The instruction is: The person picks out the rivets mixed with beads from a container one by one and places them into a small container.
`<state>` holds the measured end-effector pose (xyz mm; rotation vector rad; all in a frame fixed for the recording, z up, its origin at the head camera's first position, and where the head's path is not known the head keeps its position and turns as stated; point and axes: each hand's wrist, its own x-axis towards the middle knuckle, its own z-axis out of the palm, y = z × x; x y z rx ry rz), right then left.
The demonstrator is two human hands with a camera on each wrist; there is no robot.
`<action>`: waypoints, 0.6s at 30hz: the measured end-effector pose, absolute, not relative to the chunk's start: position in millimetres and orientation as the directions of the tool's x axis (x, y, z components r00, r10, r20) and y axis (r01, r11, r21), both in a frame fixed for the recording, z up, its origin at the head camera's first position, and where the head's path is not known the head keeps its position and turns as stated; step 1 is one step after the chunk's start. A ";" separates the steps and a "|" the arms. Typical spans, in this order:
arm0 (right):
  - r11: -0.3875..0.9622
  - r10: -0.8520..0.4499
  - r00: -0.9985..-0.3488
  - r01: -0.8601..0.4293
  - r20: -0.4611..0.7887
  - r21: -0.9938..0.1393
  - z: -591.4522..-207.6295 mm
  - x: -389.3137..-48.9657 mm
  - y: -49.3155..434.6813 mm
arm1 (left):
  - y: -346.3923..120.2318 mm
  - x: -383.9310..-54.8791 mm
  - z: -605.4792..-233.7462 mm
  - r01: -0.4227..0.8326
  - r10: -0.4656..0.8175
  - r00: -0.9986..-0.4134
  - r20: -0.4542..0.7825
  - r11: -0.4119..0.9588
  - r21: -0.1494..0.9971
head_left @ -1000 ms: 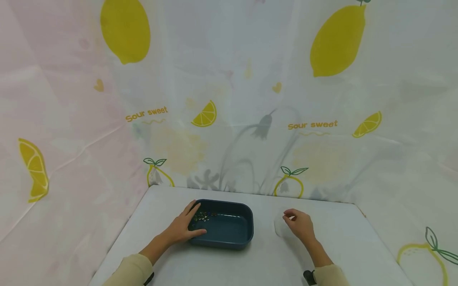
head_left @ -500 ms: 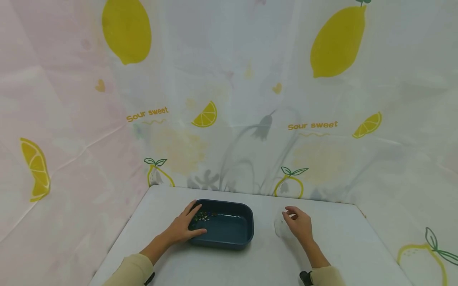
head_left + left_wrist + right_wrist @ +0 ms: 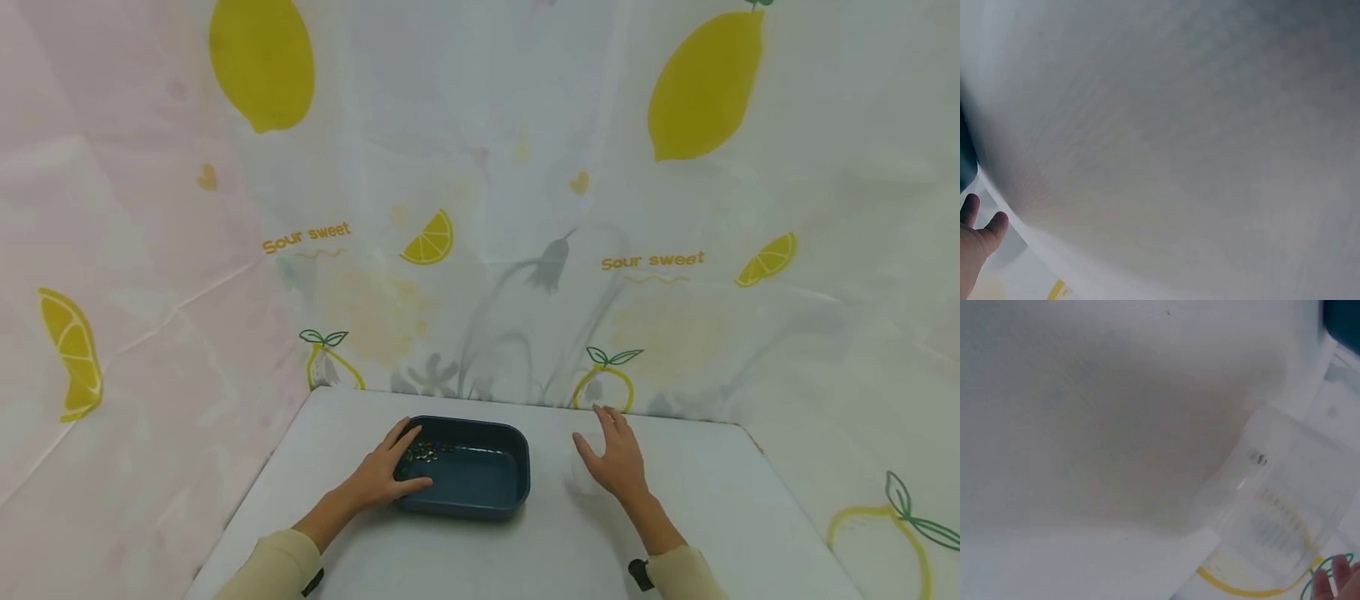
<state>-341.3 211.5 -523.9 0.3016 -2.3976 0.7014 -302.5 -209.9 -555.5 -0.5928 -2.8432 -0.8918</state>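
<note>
My left hand (image 3: 375,477) rests with spread fingers on the left end of a dark blue rectangular tray (image 3: 487,511), thumb lying over the near rim. Several small shiny pieces (image 3: 427,452), gold and silver in colour, lie inside at the tray's left end. To the right, my right hand (image 3: 618,462) is held above a clear plastic container (image 3: 1279,512), fingers extended and thumb apart, nothing between them. In the right wrist view a small dark blurred piece (image 3: 1262,460) shows against the container. The left wrist view catches only part of a hand and the tray's edge.
A white table (image 3: 480,567) carries the tray and the container. Behind and at both sides hangs a pale curtain (image 3: 480,125) printed with lemons and lettering. The table's back edge runs close along it.
My right hand, earlier curled with thumb and fingertips close together over the container, has spread its fingers and reached slightly forward. The left hand and tray stay in place.
</note>
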 end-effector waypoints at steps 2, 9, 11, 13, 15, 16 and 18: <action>0.863 -0.108 -0.776 -0.384 0.622 -0.328 -519.6 -341.1 206.9 | -209.9 -302.6 -555.5 0.391 0.332 -0.920 0.208 0.752 0.531; 0.914 -0.214 -0.805 -0.365 0.554 -0.177 -509.3 -341.6 188.2 | -210.2 -302.7 -554.9 0.383 0.329 -0.923 0.198 0.756 0.530; 0.921 -0.227 -0.825 -0.355 0.517 -0.160 -508.4 -341.3 184.0 | -210.0 -302.4 -554.9 0.384 0.328 -0.923 0.200 0.756 0.531; 0.924 -0.234 -0.841 -0.349 0.487 -0.158 -508.3 -341.3 180.3 | -209.9 -302.0 -554.9 0.382 0.324 -0.924 0.202 0.755 0.533; 0.927 -0.233 -0.852 -0.340 0.468 -0.156 -508.1 -341.6 177.2 | -209.9 -301.7 -554.6 0.384 0.323 -0.923 0.208 0.751 0.537; 0.929 -0.234 -0.856 -0.337 0.462 -0.155 -507.9 -342.0 175.8 | -210.0 -301.5 -554.4 0.388 0.325 -0.922 0.212 0.749 0.537; 0.931 -0.239 -0.852 -0.338 0.466 -0.140 -506.8 -343.1 173.0 | -210.1 -301.2 -553.7 0.385 0.327 -0.923 0.204 0.750 0.538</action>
